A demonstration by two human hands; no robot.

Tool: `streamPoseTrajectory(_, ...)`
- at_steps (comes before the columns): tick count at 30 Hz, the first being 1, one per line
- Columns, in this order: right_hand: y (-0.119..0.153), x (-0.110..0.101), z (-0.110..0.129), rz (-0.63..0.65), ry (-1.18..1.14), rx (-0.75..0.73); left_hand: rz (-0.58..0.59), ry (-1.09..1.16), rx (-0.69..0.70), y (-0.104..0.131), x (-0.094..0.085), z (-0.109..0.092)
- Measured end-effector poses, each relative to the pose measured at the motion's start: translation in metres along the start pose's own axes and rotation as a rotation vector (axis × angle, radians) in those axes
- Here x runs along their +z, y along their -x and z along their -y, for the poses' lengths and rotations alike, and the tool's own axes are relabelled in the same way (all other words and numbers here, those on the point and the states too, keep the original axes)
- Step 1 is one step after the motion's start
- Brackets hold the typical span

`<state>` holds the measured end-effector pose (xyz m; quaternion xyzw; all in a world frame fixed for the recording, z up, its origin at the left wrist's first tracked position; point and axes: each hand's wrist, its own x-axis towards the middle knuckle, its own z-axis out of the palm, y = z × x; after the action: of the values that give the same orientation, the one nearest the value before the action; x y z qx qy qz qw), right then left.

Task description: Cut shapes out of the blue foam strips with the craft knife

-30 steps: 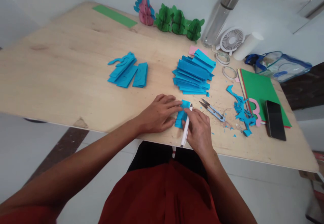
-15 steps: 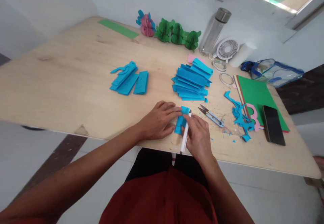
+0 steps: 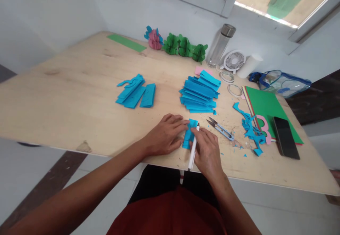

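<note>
A small folded strip of blue paper (image 3: pixel 187 140) lies flat near the table's front edge. My left hand (image 3: pixel 168 134) rests palm down on its left side, fingers stretched out, fingertips at the paper's edge. From the right, my right hand (image 3: pixel 208 149) is closed around a white pen (image 3: pixel 193 153), its dark tip pointing away from me beside the strip's upper right corner. Thread snips (image 3: pixel 220 129) lie right of that hand. Beyond the strip is a fanned pile of blue folded papers (image 3: pixel 200 91); a smaller blue group (image 3: pixel 135 92) sits to the left.
Blue scraps (image 3: pixel 249 127), a pink cut-out (image 3: pixel 262 129), green paper (image 3: pixel 265 104) and a phone (image 3: pixel 285 137) lie at right. Tape rolls (image 3: pixel 234 90), a small fan (image 3: pixel 234 61), a bottle (image 3: pixel 221 45) and green paper ornaments (image 3: pixel 184 47) stand along the back.
The view has tilted upward slightly, so everything sits lower in the picture. Both hands, the pen and the blue strip keep nearly the same places on the table.
</note>
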<state>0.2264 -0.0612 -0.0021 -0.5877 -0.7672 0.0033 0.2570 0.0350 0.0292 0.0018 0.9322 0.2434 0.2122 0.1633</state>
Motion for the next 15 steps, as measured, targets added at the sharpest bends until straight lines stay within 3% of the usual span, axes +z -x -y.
streamPoseTrajectory(15,0.0002,0.0000,0.0000,0.005,0.027,-0.015,0.003,-0.014,-0.003,0.0008,0.0000,-0.0007)
